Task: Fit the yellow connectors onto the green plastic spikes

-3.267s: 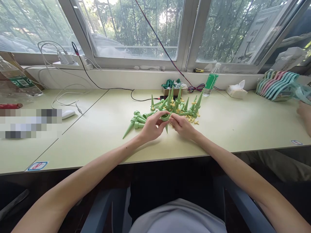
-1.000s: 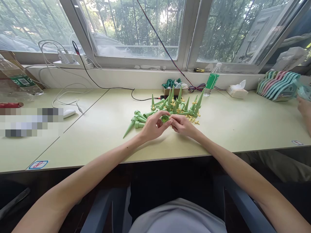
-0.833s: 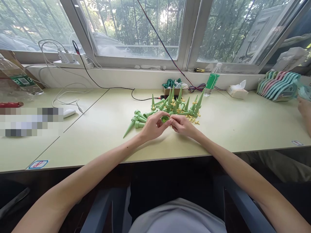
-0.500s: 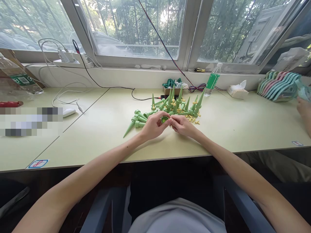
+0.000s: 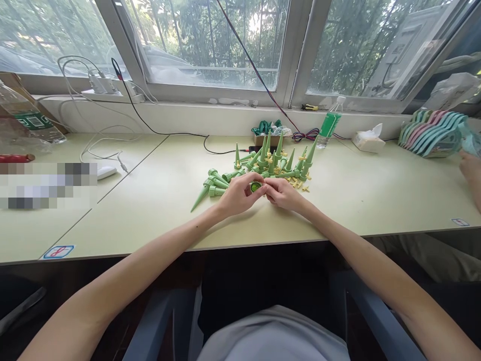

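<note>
My left hand (image 5: 238, 195) is closed around a green plastic plant watering spike (image 5: 256, 186), its round open end turned towards me. The fingers hide the rest of that spike. Against its right side, the fingertips of my right hand (image 5: 284, 194) are pinched together; whatever they grip is too small and covered to make out. Just beyond both hands lies a pile of similar green watering spikes (image 5: 217, 192), some upright on their heads, others on their sides. Small yellow valve pieces (image 5: 305, 189) are scattered among them and at the pile's right edge.
Behind the pile stand a small cardboard box (image 5: 263, 140) and a green-labelled water bottle (image 5: 329, 123). Further right are a tissue pack (image 5: 368, 140) and stacked pastel hangers (image 5: 430, 133). Another person's hand (image 5: 471, 170) shows at the right edge. White cables (image 5: 90, 145) lie at left.
The view has shifted very slightly. Both hands stay together on the green watering spike, whose open end is tilted a little differently.
</note>
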`<state>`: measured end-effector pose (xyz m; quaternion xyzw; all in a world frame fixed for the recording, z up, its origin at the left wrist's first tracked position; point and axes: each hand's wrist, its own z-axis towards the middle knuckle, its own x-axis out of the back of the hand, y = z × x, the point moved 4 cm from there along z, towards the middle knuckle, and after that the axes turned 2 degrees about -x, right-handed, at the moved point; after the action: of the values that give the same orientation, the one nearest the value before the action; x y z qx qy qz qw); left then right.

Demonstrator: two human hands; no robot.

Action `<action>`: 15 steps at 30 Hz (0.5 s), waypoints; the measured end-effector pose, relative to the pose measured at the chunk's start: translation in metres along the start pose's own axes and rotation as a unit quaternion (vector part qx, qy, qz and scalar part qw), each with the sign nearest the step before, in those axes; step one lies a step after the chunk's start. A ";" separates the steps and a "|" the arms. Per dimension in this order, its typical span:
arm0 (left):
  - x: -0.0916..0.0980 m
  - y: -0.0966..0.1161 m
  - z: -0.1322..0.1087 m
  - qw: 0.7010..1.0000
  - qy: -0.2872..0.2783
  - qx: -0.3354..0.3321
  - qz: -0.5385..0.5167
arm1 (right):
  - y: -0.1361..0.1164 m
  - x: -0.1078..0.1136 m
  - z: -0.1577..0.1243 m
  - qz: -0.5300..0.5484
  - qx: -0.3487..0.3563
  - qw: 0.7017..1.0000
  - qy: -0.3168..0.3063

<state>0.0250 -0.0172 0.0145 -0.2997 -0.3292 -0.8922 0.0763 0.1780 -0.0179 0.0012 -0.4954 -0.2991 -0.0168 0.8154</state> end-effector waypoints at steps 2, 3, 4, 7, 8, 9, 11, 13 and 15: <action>0.000 0.001 0.000 1.000 -0.003 0.000 0.002 | 0.000 0.000 0.000 -0.002 -0.001 1.000 -0.002; 0.000 0.001 0.000 1.000 -0.005 0.000 0.004 | -0.001 0.000 0.000 -0.003 -0.002 1.000 -0.002; 0.000 0.002 0.000 1.000 -0.005 0.000 0.005 | -0.001 0.000 0.000 -0.004 -0.003 1.000 -0.002; 0.000 0.002 0.000 1.000 -0.007 -0.004 0.013 | -0.001 0.000 0.001 -0.008 -0.001 1.000 -0.004; 0.000 0.002 0.000 1.000 -0.007 -0.006 0.016 | 0.000 0.000 0.001 -0.008 0.000 1.000 -0.005; 0.000 0.003 0.000 1.000 -0.007 -0.007 0.018 | 0.000 0.000 0.001 -0.009 0.001 1.000 -0.006; 0.000 0.003 0.000 1.000 -0.008 -0.008 0.020 | 0.001 0.000 0.001 -0.008 0.001 1.000 -0.008; 0.000 0.002 0.000 1.000 -0.010 -0.007 0.019 | 0.002 0.000 0.001 -0.007 0.000 1.000 -0.010; 0.000 0.002 0.000 1.000 -0.013 -0.006 0.018 | 0.003 0.000 0.001 -0.009 0.000 1.000 -0.011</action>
<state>0.0255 -0.0191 0.0153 -0.3173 -0.3195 -0.8887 0.0863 0.1781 -0.0162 -0.0008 -0.4926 -0.3125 -0.0182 0.8120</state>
